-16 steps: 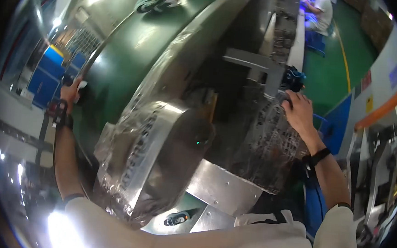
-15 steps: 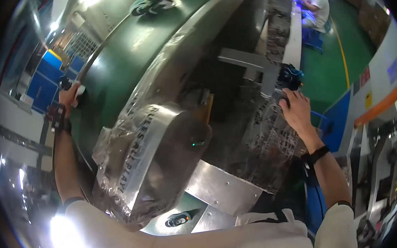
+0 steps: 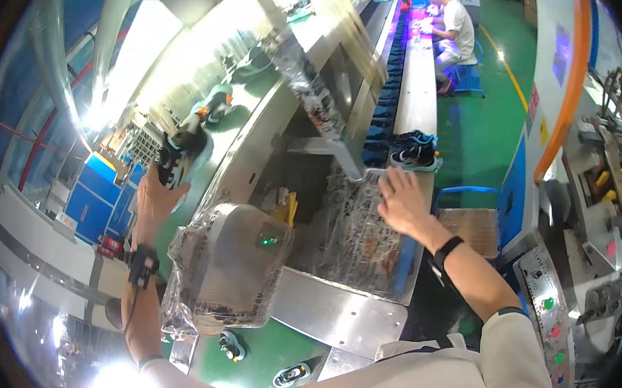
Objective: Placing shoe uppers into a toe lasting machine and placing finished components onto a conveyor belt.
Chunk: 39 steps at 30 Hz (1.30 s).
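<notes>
At the left, my left hand (image 3: 154, 203) is at the heel end of a black and white sneaker (image 3: 170, 159) beside the green belt. The thumb and fingers lie on either side of the heel, with the fingertips partly hidden. My right hand (image 3: 402, 204) is open, its fingers spread above the front end of the plastic-wrapped conveyor. Just beyond its fingertips, a black sneaker with blue and orange details (image 3: 413, 152) stands on the white ledge. That hand holds nothing.
A plastic-wrapped machine housing (image 3: 238, 261) with green lights stands between my arms. More shoes (image 3: 216, 104) lie on the green belt (image 3: 217, 140); two lie low down. A person (image 3: 454, 31) sits farther along the line. A button panel (image 3: 544, 311) stands at the right.
The view has shifted, showing more of the line and the right-hand machine. My right hand, earlier touching the black sneaker, is now apart from it. My left hand stays at a shoe.
</notes>
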Available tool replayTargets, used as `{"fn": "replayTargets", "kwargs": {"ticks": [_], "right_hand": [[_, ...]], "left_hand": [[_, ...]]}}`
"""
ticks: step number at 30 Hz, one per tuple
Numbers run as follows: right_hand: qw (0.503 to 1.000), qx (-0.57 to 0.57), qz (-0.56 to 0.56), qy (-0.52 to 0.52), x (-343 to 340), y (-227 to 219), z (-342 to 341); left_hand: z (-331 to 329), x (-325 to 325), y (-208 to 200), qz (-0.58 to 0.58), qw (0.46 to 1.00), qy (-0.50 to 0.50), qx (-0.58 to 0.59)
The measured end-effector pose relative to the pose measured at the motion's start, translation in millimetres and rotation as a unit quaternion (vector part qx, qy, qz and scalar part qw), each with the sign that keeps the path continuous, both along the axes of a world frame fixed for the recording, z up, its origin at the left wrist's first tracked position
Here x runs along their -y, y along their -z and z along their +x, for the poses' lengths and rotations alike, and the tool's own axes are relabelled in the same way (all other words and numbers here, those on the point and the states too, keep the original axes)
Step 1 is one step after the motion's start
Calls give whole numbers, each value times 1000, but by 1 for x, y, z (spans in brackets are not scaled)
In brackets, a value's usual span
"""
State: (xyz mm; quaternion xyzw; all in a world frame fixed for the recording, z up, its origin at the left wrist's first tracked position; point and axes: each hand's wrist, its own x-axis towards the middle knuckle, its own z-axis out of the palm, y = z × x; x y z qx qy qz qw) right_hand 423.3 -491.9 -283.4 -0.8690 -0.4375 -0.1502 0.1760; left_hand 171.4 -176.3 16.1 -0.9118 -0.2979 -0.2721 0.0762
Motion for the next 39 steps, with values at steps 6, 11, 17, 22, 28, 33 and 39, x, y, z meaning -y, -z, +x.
{"fn": "replayTargets", "kwargs": {"ticks": [6, 11, 17, 22, 28, 33, 39], "right_hand": [[921, -227, 286, -132, 146, -76, -58], [948, -52, 245, -198, 241, -135, -83], [902, -131, 401, 87, 396, -69, -105], [622, -304, 627, 358, 558, -25, -127], [445, -114, 719, 521, 748, 21, -185], [445, -6, 712, 543, 798, -5, -233], [461, 63, 610, 642, 819, -42, -249]], "left_hand": [[62, 223, 7, 89, 899, 398, -161], [118, 356, 53, 132, 730, 617, -264], [203, 533, 87, 133, 584, 742, -301], [264, 698, 144, 11, 553, 827, -102], [287, 927, 291, -391, 529, 710, -254], [328, 1065, 353, -349, 613, 650, -282], [387, 1139, 401, -352, 707, 516, -330]]}}
